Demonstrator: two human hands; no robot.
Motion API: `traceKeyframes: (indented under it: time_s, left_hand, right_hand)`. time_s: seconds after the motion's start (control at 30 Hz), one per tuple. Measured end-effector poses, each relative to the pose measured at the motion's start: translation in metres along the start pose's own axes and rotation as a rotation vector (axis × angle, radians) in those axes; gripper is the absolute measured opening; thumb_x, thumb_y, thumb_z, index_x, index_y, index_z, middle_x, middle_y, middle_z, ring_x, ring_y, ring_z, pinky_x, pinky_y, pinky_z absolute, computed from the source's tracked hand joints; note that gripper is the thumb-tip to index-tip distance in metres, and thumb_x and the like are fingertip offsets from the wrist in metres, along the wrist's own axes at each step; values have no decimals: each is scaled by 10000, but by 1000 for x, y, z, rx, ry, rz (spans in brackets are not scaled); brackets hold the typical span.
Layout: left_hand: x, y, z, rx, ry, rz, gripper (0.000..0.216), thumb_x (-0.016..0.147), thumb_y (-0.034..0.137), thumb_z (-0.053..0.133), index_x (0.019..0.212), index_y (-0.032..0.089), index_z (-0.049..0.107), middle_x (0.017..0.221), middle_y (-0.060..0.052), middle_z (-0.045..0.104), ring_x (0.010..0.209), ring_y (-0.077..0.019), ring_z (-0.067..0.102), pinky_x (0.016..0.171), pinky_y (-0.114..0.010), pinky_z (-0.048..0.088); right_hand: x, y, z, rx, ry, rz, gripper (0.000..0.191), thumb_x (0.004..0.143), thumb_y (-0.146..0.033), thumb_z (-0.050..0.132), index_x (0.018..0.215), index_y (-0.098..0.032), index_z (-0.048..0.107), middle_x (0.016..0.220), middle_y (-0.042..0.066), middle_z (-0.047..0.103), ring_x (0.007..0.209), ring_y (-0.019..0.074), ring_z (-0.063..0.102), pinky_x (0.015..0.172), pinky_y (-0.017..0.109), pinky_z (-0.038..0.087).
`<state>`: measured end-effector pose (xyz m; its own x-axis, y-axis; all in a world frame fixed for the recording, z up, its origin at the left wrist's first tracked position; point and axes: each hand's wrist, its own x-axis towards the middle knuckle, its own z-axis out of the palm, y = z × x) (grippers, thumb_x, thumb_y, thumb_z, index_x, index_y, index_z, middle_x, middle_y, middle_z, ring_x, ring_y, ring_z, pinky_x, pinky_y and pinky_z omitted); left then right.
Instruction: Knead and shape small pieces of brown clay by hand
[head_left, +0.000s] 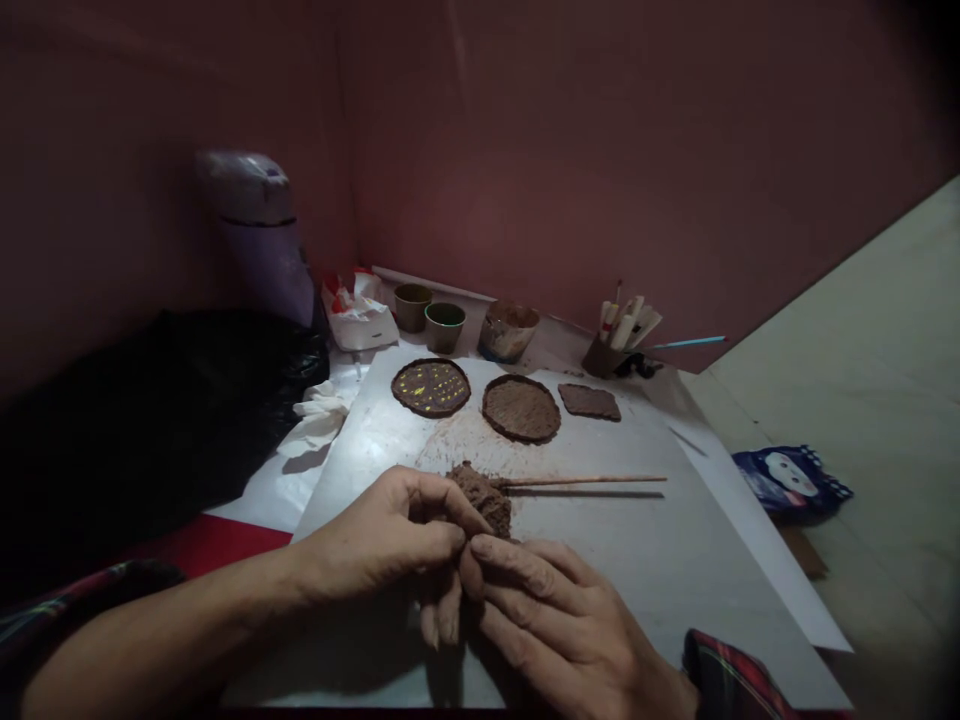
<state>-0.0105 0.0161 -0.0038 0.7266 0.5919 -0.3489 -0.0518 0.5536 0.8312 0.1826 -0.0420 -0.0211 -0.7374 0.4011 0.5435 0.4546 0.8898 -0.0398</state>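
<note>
My left hand [420,545] and my right hand [562,610] meet low in the middle of the view, fingertips pressed together. Their fingers are closed; whatever they pinch is hidden or too small to name. Just beyond them lies a rough lump of brown clay-like material [480,495], partly covered by my left fingers. A thin wooden stick [592,480] reaches right from the lump, its shadow beneath it. Farther back are a round brown disc with yellow marks [431,388], a plain rimmed disc [521,410] and a small brown rectangular slab [590,402].
Along the wall stand two cups [445,328], a stained tub [508,332] and a holder with sticks and tools [604,355]. Left are a black plastic bag [165,410], crumpled tissue [319,415] and a white packet [360,318]. A blue pouch [791,480] lies right, beyond the board [712,580].
</note>
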Motion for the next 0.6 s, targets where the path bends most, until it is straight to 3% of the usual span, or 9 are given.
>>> traceKeyframes:
  time_s: [0.17, 0.27, 0.43, 0.6]
  left_hand:
    - [2, -3, 0, -8, -4, 47, 111, 718, 159, 624, 806, 104, 585, 582, -48, 675, 412, -145, 625, 405, -214, 494]
    - [1, -5, 0, -20, 17, 103, 121, 737, 165, 646, 838, 114, 604, 578, -27, 667, 382, -103, 579, 390, -180, 461]
    - [-3, -7, 1, 43, 83, 256, 190, 791, 309, 652, 786, 122, 620, 529, 4, 615, 337, -46, 471, 348, -131, 354]
    - [-2, -12, 1, 199, 96, 267, 311, 812, 401, 608, 684, 122, 564, 501, 13, 565, 340, -45, 436, 343, -138, 311]
  right_hand:
    - [-1, 0, -2, 7, 7, 19, 236, 929, -155, 464, 1064, -100, 649, 1128, 57, 700, 1223, 202, 524, 881, 343, 502]
    - [-6, 0, -2, -32, -7, 22, 287, 952, -197, 421, 1131, -104, 625, 1185, 81, 669, 1278, 205, 466, 912, 360, 484]
    - [-12, -4, -3, -91, 4, -4, 345, 962, -202, 367, 1183, -73, 599, 1238, 105, 631, 1320, 224, 408, 958, 381, 448]
    - [-12, -9, -2, -128, 35, 55, 351, 951, -154, 369, 1218, -82, 586, 1307, 96, 579, 1324, 219, 390, 990, 377, 425]
